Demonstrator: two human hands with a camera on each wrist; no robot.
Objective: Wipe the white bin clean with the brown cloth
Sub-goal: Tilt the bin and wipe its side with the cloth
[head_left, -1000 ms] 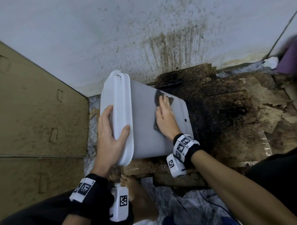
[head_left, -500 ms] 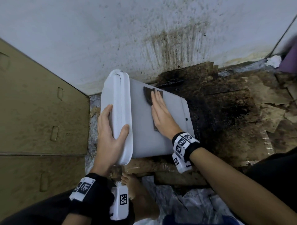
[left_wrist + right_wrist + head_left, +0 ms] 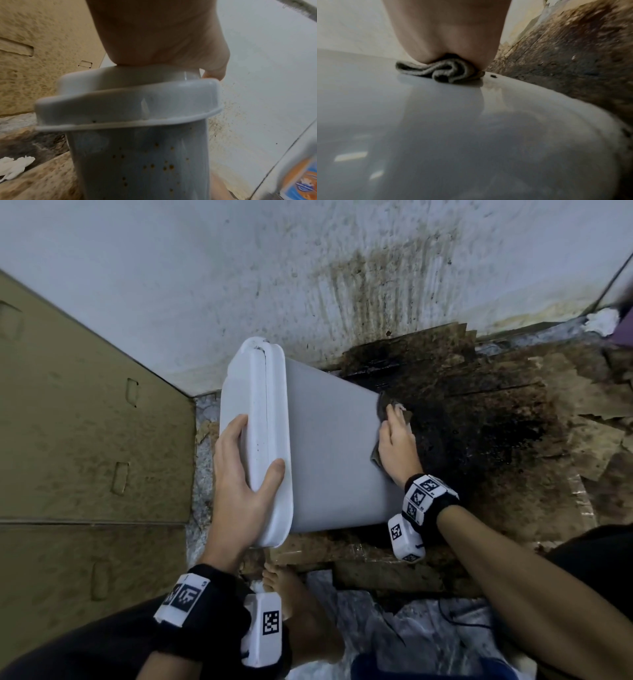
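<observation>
At frame centre, a left hand [image 3: 246, 474] is gripping the lid end of the tilted white bin [image 3: 329, 460] while the right hand [image 3: 394, 445], fingers flat, is pressing the brown cloth [image 3: 383, 405] near its base; wiping well likely means overlapping strokes, steady pressure.

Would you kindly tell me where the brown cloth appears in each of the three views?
Head: brown cloth under the right hand, right of centre, at the white bin's far edge.
Left wrist: not in view.
Right wrist: upper centre, bunched beneath the palm.
Shared landmark: the bin's smooth grey-white side.
</observation>
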